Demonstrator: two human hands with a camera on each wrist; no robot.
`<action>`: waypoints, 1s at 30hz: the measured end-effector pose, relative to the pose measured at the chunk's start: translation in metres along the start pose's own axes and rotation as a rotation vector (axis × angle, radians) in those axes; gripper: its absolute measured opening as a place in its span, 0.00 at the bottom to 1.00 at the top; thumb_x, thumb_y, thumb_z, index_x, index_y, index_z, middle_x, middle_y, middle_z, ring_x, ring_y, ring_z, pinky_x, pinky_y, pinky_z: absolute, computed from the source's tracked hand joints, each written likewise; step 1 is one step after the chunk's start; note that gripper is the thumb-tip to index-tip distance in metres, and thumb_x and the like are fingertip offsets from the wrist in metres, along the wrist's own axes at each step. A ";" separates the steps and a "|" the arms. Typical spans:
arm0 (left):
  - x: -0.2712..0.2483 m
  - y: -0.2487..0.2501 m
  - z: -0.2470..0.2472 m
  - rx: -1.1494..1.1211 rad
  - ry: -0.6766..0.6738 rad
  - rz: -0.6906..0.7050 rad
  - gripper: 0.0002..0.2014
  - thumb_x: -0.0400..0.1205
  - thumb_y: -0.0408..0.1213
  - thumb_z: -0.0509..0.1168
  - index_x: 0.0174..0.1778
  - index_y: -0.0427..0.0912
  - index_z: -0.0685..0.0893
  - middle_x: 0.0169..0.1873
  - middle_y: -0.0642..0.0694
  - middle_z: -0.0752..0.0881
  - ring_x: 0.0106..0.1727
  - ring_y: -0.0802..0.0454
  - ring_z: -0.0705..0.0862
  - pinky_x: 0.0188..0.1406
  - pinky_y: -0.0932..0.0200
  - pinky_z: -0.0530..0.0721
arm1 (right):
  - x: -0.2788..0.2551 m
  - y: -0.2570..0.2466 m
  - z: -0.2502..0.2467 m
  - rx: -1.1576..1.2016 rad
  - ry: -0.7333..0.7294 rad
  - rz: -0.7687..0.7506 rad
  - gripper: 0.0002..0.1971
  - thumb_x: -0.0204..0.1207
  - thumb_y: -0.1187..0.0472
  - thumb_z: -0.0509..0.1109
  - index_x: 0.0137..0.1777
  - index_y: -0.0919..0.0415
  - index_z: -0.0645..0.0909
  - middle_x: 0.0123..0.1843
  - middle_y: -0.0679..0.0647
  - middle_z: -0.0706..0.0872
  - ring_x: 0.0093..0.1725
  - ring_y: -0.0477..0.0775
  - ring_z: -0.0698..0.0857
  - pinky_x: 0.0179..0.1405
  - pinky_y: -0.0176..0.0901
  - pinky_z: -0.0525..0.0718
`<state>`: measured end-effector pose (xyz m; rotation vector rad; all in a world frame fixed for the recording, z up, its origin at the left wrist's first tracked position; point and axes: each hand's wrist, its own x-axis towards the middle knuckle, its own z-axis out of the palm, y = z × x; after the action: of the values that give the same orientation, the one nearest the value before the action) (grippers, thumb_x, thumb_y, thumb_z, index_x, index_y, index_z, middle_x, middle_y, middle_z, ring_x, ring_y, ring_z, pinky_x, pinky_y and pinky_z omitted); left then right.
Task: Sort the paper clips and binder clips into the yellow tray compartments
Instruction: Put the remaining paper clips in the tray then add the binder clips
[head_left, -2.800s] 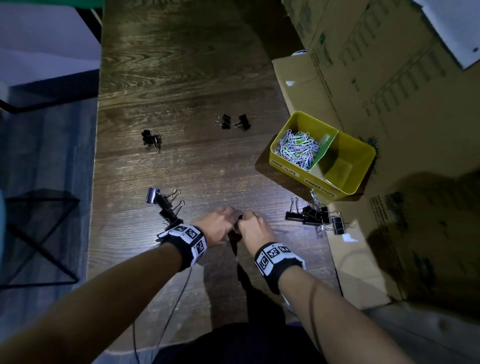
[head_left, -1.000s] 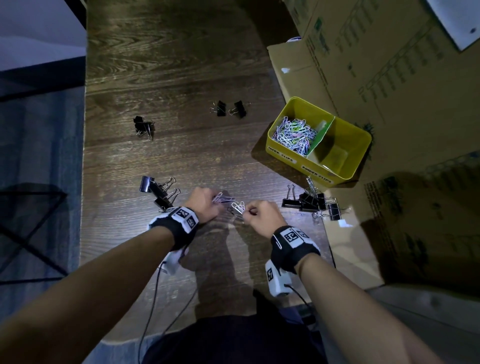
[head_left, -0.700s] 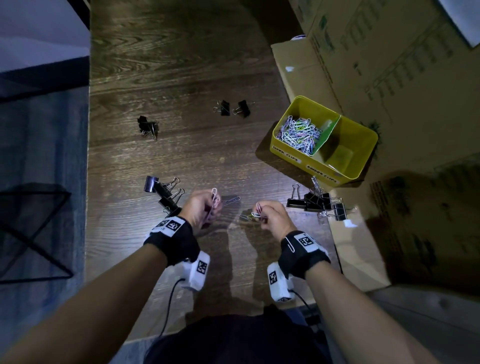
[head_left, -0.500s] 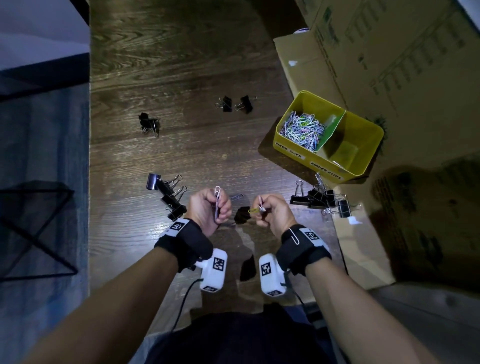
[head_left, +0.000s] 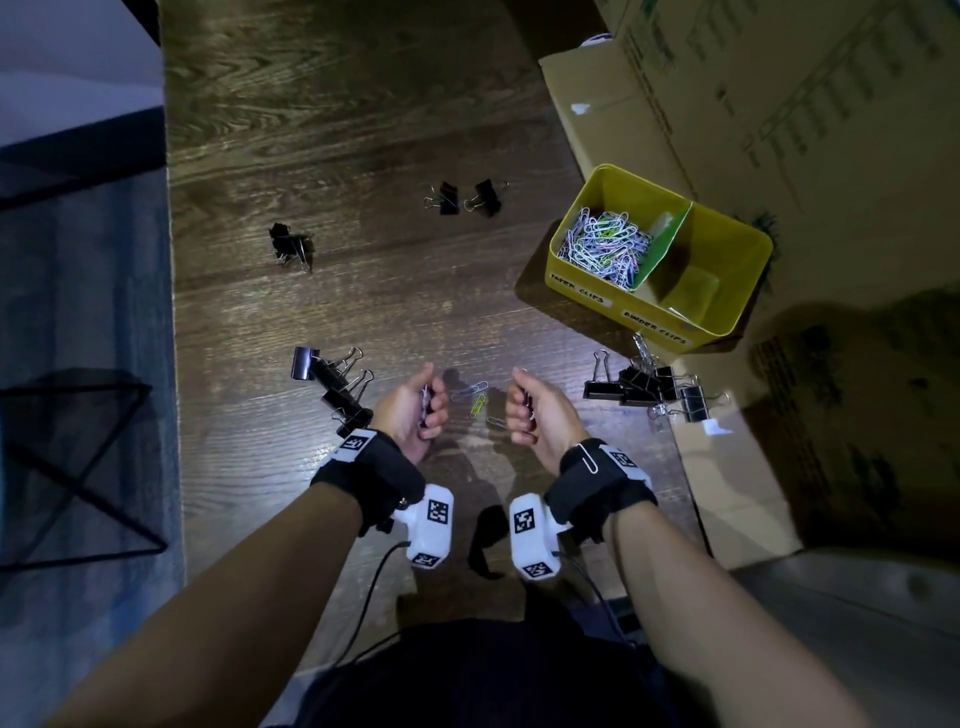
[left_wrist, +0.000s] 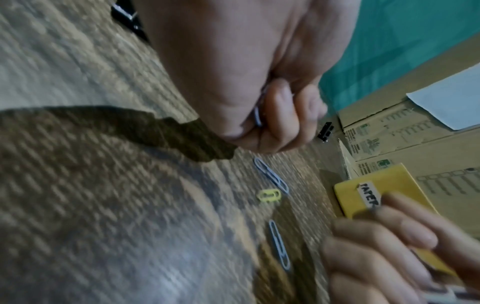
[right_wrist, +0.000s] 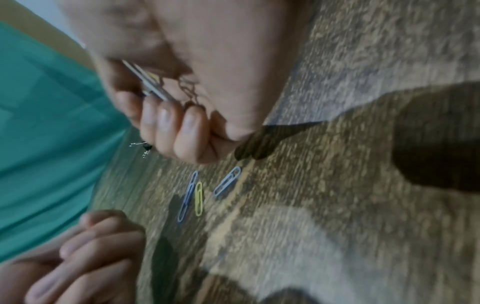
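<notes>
Holding paper clips in both fists above the table (head_left: 322, 130): left hand (head_left: 410, 413) curled tight, grip clamped on a few clips, right hand (head_left: 537, 410) likewise. Lying loose between them, a yellow clip (head_left: 477, 406) and two bluish ones. Black binder clips (head_left: 644, 387) piled right, just short of the yellow tray (head_left: 587, 291); more left and farther off.

Storeroom-like room, stacked cardboard boxes (head_left: 779, 104), wood floor (head_left: 337, 130)

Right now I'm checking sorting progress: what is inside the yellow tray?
The yellow tray holds a heap of paper clips in its left compartment; the right compartment looks empty, its near corner hidden by the wall.
</notes>
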<state>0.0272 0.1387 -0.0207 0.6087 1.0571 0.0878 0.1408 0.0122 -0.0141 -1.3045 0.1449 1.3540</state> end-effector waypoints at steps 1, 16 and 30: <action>0.001 0.003 -0.002 0.038 0.030 0.011 0.14 0.85 0.42 0.52 0.35 0.43 0.74 0.16 0.53 0.70 0.12 0.61 0.62 0.07 0.70 0.52 | 0.002 0.001 -0.004 -0.025 0.017 0.003 0.18 0.85 0.54 0.56 0.32 0.55 0.68 0.20 0.44 0.65 0.19 0.43 0.60 0.18 0.36 0.54; -0.004 -0.012 0.025 1.873 0.239 0.415 0.19 0.82 0.54 0.58 0.65 0.52 0.79 0.53 0.38 0.87 0.55 0.38 0.84 0.49 0.50 0.82 | -0.014 0.011 0.008 -1.829 0.292 -0.321 0.13 0.79 0.54 0.62 0.57 0.56 0.84 0.50 0.62 0.88 0.52 0.63 0.86 0.47 0.48 0.81; -0.014 -0.017 0.019 1.668 0.227 0.421 0.10 0.84 0.38 0.56 0.50 0.38 0.80 0.37 0.40 0.84 0.40 0.40 0.82 0.35 0.55 0.72 | -0.016 0.012 0.001 -1.373 0.265 -0.253 0.07 0.78 0.67 0.60 0.53 0.64 0.76 0.47 0.63 0.85 0.47 0.63 0.85 0.45 0.50 0.83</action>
<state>0.0322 0.1115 -0.0122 2.3612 1.0272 -0.4253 0.1257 0.0000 -0.0094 -2.5031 -0.8969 0.9850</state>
